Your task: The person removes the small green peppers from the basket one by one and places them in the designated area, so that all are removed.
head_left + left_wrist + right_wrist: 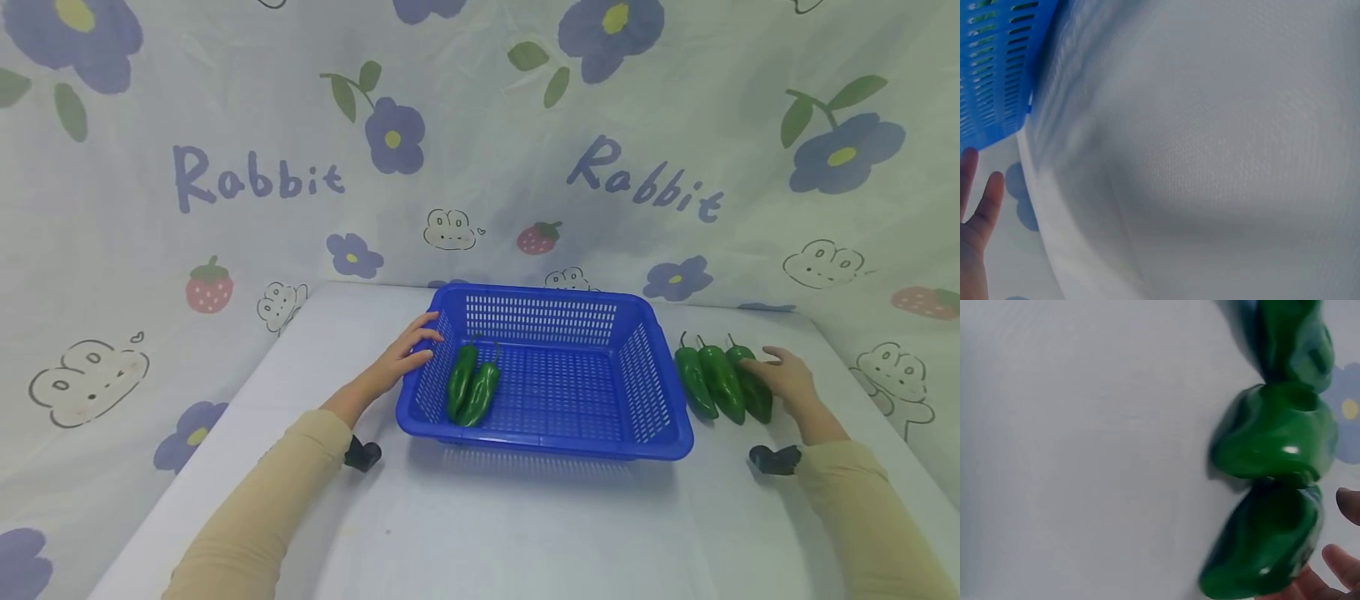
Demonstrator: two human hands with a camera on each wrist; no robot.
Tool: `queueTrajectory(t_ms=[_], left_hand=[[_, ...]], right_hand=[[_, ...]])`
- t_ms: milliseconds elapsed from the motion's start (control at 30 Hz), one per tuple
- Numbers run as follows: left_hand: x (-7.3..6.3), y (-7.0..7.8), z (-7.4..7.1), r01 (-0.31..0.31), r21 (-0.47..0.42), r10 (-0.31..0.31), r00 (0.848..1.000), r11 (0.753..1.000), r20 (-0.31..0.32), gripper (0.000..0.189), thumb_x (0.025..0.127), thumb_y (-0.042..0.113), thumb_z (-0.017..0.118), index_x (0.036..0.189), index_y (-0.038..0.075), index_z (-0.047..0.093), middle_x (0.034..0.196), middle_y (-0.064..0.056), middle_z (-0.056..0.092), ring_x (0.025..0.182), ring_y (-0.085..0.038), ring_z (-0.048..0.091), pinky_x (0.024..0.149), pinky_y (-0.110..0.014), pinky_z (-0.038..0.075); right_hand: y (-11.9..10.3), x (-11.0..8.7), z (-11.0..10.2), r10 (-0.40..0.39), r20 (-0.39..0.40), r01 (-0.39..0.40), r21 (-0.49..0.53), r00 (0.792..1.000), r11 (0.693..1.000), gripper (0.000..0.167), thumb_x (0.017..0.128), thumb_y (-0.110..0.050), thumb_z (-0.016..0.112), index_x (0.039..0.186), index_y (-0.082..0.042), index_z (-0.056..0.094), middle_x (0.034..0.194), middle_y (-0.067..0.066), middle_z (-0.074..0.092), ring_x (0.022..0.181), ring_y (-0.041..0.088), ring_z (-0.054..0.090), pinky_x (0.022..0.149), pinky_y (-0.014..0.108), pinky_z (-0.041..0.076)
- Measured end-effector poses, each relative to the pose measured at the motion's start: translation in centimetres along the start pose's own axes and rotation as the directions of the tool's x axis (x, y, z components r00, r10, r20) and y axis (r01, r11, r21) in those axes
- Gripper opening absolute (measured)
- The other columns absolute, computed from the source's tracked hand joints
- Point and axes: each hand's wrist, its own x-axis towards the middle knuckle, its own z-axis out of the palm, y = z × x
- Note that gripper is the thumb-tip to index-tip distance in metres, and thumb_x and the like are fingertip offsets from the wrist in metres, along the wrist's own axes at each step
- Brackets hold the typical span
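Sleeves (pixel 258 508) flank green peppers (pixel 722 385) lying fore-and-aft, stems (pixel 701 341) away.

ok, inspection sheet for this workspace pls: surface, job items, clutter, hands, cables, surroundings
Surface: white-covered table, one small speck toward the front.
Job items: blue basket with two green peppers at its left end; three more peppers side by side, right of it.
Clutter: nothing seen.
Hands: left hand at basket's left rim; right hand at rightmost pepper, grip unclear.
Cables: nothing seen.
Surroundings: cloth backdrop with flowers, strawberries, "Rabbit" lettering.
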Motion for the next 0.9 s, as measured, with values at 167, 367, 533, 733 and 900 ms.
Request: queueTrajectory(t_ms=[167, 367, 533, 733, 900], left_hand=[[0.0, 0.3, -0.1, 0.008, 0.009, -0.008, 1.0, 1.0, 0.004, 0.031, 0.089, 0.006, 0.039, 0.117, -0.007, 0.045, 0.149, -0.024, 0.011, 0.137, -0.044, 0.005, 0.103, -0.065, 0.013], [0.0, 0.1, 0.0, 0.004, 0.002, -0.004, 1.0, 1.0, 0.004, 0.032, 0.089, 0.007, 0.04, 0.116, -0.008, 0.045, 0.149, -0.024, 0.012, 0.137, -0.044, 0.005, 0.103, -0.065, 0.013], [0.0, 0.3, 0.0, -0.003, 0.004, 0.003, 1.0, 1.0, 0.005, 0.032, 0.089, 0.008, 0.04, 0.116, -0.008, 0.045, 0.149, -0.024, 0.012, 0.137, -0.043, 0.005, 0.104, -0.065, 0.012], [-0.1, 0.5, 0.0, 0.0, 0.007, 0.0, 1.0, 1.0, 0.009, 0.032, 0.089, 0.008, 0.041, 0.116, -0.009, 0.045, 0.149, -0.023, 0.012, 0.138, -0.043, 0.005, 0.104, -0.065, 0.011], [-0.1, 0.5, -0.1, -0.003, 0.007, 0.003, 1.0, 1.0, 0.006, 0.033, 0.088, 0.007, 0.04, 0.116, -0.009, 0.045, 0.149, -0.024, 0.012, 0.137, -0.044, 0.005, 0.103, -0.065, 0.013]], right_hand=[[-0.7, -0.5, -0.7, -0.023, 0.01, 0.023, 0.006, 1.0, 1.0, 0.091, 0.087, -0.053, 0.045, 0.142, 0.007, 0.005, 0.138, 0.041, 0.017, 0.118, 0.057, 0.031, 0.093, 0.064, 0.033], [-2.3, -1.6, -1.6, -0.086, 0.027, 0.086, -0.013, 0.996, 0.996, 0.088, 0.089, -0.052, 0.044, 0.142, 0.007, 0.004, 0.138, 0.041, 0.016, 0.12, 0.06, 0.024, 0.09, 0.068, 0.03], [-3.9, -2.3, -2.3, -0.191, 0.048, 0.19, 0.022, 0.98, 0.982, 0.08, 0.093, -0.044, 0.039, 0.141, 0.01, 0.003, 0.136, 0.044, 0.015, 0.118, 0.061, 0.026, 0.094, 0.064, 0.031], [-6.7, -3.1, -3.1, -0.264, 0.094, 0.256, 0.086, 0.96, 0.963, 0.077, 0.095, -0.041, 0.036, 0.141, 0.009, 0.001, 0.137, 0.044, 0.015, 0.121, 0.057, 0.026, 0.098, 0.06, 0.03], [-9.2, -3.9, -3.2, -0.31, 0.108, 0.302, 0.084, 0.945, 0.95, 0.076, 0.095, -0.043, 0.037, 0.143, 0.005, 0.002, 0.138, 0.04, 0.02, 0.121, 0.053, 0.031, 0.088, 0.036, 0.047]])
